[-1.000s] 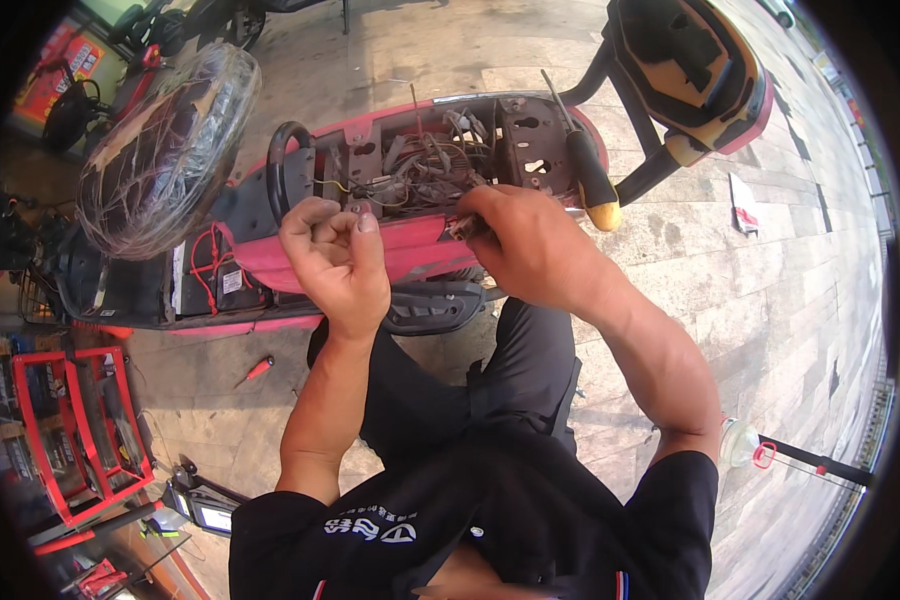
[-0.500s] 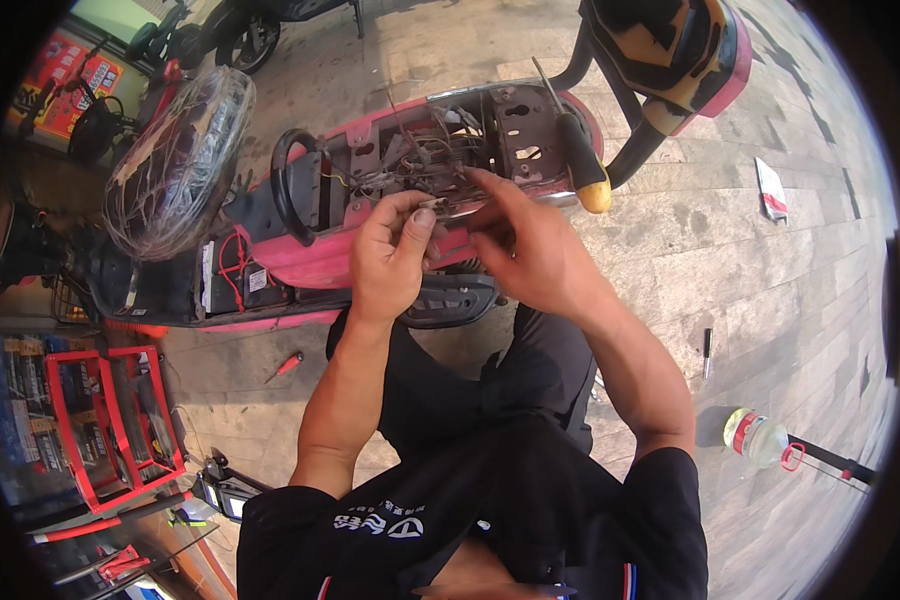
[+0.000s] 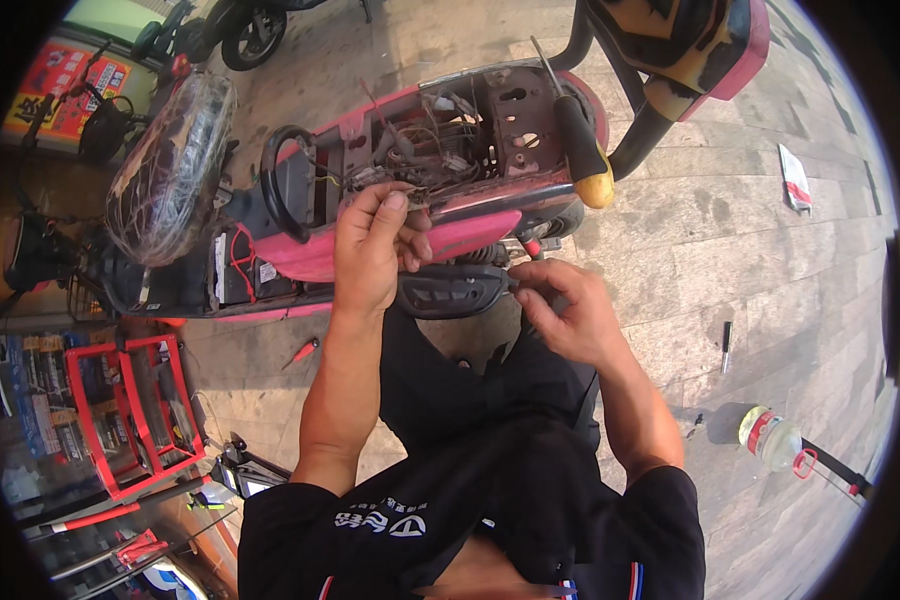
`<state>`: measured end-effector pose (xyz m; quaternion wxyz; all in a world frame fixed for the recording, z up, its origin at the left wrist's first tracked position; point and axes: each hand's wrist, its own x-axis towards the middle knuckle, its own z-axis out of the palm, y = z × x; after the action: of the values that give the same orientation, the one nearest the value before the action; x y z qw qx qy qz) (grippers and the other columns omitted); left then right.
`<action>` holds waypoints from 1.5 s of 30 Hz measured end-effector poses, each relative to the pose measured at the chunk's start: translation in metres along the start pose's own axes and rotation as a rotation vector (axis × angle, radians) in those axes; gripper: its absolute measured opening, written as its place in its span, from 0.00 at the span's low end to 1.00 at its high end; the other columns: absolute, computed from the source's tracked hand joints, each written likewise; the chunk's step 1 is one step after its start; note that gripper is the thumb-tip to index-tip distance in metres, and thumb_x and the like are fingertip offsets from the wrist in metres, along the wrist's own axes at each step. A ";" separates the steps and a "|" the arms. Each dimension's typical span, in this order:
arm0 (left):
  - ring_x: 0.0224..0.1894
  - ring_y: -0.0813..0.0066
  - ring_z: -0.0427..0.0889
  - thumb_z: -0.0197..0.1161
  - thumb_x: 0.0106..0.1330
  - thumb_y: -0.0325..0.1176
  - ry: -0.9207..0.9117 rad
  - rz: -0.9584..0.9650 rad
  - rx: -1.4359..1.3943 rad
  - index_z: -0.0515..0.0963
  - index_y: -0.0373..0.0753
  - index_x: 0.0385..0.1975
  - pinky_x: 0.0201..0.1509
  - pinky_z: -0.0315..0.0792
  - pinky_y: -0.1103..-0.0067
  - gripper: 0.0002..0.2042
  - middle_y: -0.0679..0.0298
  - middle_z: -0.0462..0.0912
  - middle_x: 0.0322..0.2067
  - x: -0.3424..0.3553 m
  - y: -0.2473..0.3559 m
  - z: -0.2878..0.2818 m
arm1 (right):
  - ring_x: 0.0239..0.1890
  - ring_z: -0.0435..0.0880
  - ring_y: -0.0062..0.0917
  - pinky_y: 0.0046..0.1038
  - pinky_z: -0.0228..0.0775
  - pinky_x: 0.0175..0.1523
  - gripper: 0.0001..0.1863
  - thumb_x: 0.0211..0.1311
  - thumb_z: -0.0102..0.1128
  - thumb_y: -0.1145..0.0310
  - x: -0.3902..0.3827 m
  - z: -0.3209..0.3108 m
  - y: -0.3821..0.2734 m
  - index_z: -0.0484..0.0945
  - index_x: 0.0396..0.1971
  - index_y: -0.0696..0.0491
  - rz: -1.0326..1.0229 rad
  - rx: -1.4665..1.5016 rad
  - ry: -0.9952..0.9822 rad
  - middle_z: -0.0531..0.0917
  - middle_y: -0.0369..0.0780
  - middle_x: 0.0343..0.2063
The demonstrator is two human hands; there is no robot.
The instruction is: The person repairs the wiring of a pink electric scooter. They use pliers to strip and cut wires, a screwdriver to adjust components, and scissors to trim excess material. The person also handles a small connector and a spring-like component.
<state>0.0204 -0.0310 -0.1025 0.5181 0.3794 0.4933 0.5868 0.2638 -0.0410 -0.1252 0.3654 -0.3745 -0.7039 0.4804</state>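
A pink scooter body (image 3: 295,258) stands in front of me with its seat off, baring a bundle of loose wires (image 3: 425,145). My left hand (image 3: 375,240) is raised at the near edge of this bay, thumb and fingers pinching a wire end (image 3: 418,197). Lower and to the right, my right hand (image 3: 570,308) has its thumb and forefinger drawn together beside the black footrest (image 3: 455,292). What they hold, if anything, is too small to tell. Just above its fingers shows a red-and-black handle-like piece (image 3: 532,246).
A screwdriver (image 3: 588,165) with a yellow-and-black handle rests across the scooter's right end. The plastic-wrapped seat (image 3: 175,170) sits at left. A red screwdriver (image 3: 302,352), a marker (image 3: 727,345) and a liquid-filled bottle (image 3: 770,438) are on the paving. Red racks (image 3: 135,415) stand at left.
My right hand has come away from the wires, down and to the right toward the footrest. The left hand has shifted slightly left, still pinching the wire end.
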 end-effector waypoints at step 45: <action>0.41 0.80 0.80 0.64 0.61 0.18 -0.171 0.431 0.114 0.77 0.31 0.45 0.45 0.76 0.82 0.12 0.65 0.78 0.40 -0.005 -0.016 0.015 | 0.27 0.82 0.15 0.18 0.74 0.30 0.12 0.56 0.62 0.82 0.072 0.033 -0.024 0.78 0.41 0.58 -0.239 -0.052 0.244 0.82 0.36 0.27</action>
<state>0.0400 -0.0333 -0.1146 0.3985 0.5528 0.3876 0.6208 0.1980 0.0027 -0.1003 0.4931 -0.3529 -0.7058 0.3662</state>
